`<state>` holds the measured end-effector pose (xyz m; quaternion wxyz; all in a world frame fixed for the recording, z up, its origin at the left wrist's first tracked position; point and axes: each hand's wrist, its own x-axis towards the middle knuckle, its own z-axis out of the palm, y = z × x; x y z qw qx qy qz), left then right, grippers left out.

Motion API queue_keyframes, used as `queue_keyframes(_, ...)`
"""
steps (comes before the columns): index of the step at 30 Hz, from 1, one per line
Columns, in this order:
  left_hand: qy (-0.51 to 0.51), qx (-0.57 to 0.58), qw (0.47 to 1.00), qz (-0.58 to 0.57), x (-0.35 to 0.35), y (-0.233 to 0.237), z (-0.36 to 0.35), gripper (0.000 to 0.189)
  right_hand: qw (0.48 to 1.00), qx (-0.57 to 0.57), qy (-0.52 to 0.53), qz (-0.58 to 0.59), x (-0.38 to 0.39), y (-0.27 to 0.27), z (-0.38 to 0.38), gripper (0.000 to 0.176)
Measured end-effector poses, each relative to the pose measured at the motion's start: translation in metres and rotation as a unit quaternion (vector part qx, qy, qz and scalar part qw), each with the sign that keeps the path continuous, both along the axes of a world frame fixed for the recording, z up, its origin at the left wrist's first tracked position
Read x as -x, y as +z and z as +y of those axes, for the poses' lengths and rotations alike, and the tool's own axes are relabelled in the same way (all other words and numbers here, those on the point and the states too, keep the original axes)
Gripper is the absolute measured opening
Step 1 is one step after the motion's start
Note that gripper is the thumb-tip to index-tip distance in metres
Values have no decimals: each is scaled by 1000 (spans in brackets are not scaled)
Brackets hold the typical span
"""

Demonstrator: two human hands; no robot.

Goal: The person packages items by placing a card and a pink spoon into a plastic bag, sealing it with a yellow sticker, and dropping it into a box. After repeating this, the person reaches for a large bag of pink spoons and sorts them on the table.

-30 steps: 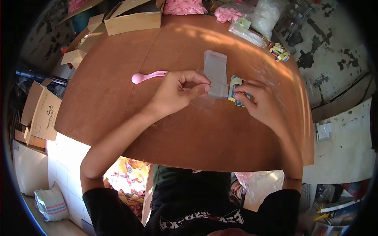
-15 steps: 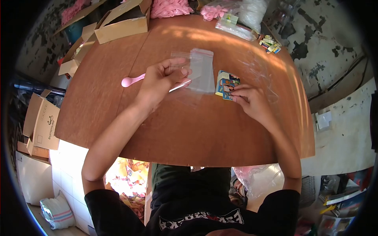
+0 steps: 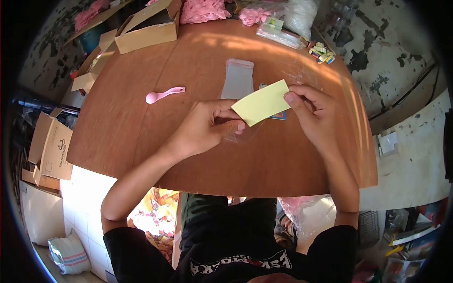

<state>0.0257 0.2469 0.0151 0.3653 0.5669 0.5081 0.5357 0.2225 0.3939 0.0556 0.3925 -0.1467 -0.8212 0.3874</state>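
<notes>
A plain yellow card (image 3: 262, 103) is tilted between my two hands over the table. My right hand (image 3: 315, 107) pinches its upper right corner between thumb and fingers. At the card's left end is my left hand (image 3: 207, 123), closed on a clear plastic bag (image 3: 248, 133) that hangs below its fingertips and is hard to see. Behind the card lies a stack of clear bags (image 3: 239, 78) with a resealable strip on top. Printed blue cards (image 3: 279, 115) show partly from under the yellow one. To the left rests a pink spoon (image 3: 163, 94).
Cardboard boxes (image 3: 147, 38) stand at the back left of the brown table (image 3: 188, 172). Pink items in a bag (image 3: 205, 10), plastic packs (image 3: 281, 37) and several small boxes (image 3: 322, 53) sit along the far edge.
My right hand has lifted a card from the printed stack, turning its yellow side up, and brought it to the left hand. My left hand has moved right and toward me with the clear bag.
</notes>
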Motion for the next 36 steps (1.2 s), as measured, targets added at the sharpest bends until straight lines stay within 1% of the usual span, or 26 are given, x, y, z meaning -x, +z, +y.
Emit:
queue_keyframes(1, -3, 36, 999, -25, 1, 2, -4, 31, 998, -6, 16, -54, 1, -2, 3, 16)
queue_keyframes(2, 3, 35, 999, -26, 3, 2, -6, 31, 998, -7, 21, -55, 3, -3, 2, 16)
queue_keyframes(4, 13, 24, 999, 45, 4, 1, -10, 32, 998, -30, 30, -41, 4, -5, -5, 15)
queue_keyframes(5, 17, 23, 999, 44, 2, 2, -11, 32, 998, -32, 34, -41, 5, -5, -7, 15)
queue_keyframes(7, 19, 27, 999, -12, -4, 3, -12, 32, 998, -50, 35, -33, 7, -3, -12, 14)
queue_keyframes(8, 20, 27, 999, -13, -4, 3, -11, 32, 998, -50, 35, -33, 8, -4, -12, 14)
queue_keyframes(10, 22, 11, 999, 39, -5, 5, -9, 33, 989, -85, 110, -49, 13, -6, -11, 14)
queue_keyframes(11, 23, 10, 999, 38, -5, 6, -8, 33, 989, -86, 111, -50, 15, -7, -13, 14)
queue_keyframes(14, 38, -16, 998, 50, -9, 7, -9, 31, 979, -51, 176, -90, 19, -6, -22, 13)
queue_keyframes(15, 47, -49, 996, 65, -10, 4, -7, 30, 978, -52, 179, -90, 19, -8, -25, 13)
queue_keyframes(16, 56, -82, 992, 80, -11, 2, -6, 29, 978, 52, 188, -78, 19, -12, -27, 14)
queue_keyframes(17, 61, -83, 992, 80, -11, 1, -6, 29, 966, 156, 195, -65, 20, -14, -30, 14)
queue_keyframes(20, 83, -81, 992, 53, -14, -4, -7, 27, 970, 138, 165, -111, 20, -6, -35, 15)
queue_keyframes(22, 82, -166, 981, 51, -16, -9, -7, 27, 965, 151, 173, -129, 21, -7, -33, 15)
queue_keyframes(23, 84, -165, 981, 50, -17, -10, -8, 27, 960, 163, 175, -145, 22, -7, -33, 15)
queue_keyframes(26, 111, -192, 972, 71, -18, -12, -12, 29, 946, 185, 182, -195, 26, -11, -40, 16)
queue_keyframes(27, 110, -215, 964, 110, -18, -13, -13, 31, 945, 185, 183, -196, 27, -12, -41, 16)
queue_keyframes(28, 110, -236, 954, 148, -19, -14, -16, 34, 967, 92, 160, -178, 28, -13, -41, 16)
queue_keyframes(29, 113, -234, 954, 147, -23, -8, -22, 34, 978, -2, 136, -158, 30, -14, -41, 17)
queue_keyframes(30, 206, -254, 922, 204, -30, 1, -32, 38, 978, -3, 140, -158, 32, -11, -42, 17)
queue_keyframes(31, 297, -270, 879, 259, -36, 4, -41, 42, 984, -129, 69, -105, 32, -5, -46, 17)
queue_keyframes(32, 286, -305, 880, 227, -37, -5, -47, 45, 967, -250, -4, -49, 31, -1, -49, 17)
queue_keyframes(33, 288, -304, 879, 228, -41, -15, -56, 45, 967, -249, -1, -48, 29, 1, -51, 17)
queue_keyframes(34, 196, -241, 950, 12, -48, -25, -65, 42, 947, -322, 9, -10, 26, 3, -53, 18)
queue_keyframes(35, 91, -165, 960, -207, -50, -34, -69, 40, 920, -391, 18, 29, 23, 2, -56, 18)
queue_keyframes(36, 5, -151, 909, -387, -53, -43, -62, 45, 924, -374, 61, 46, 22, -7, -58, 21)
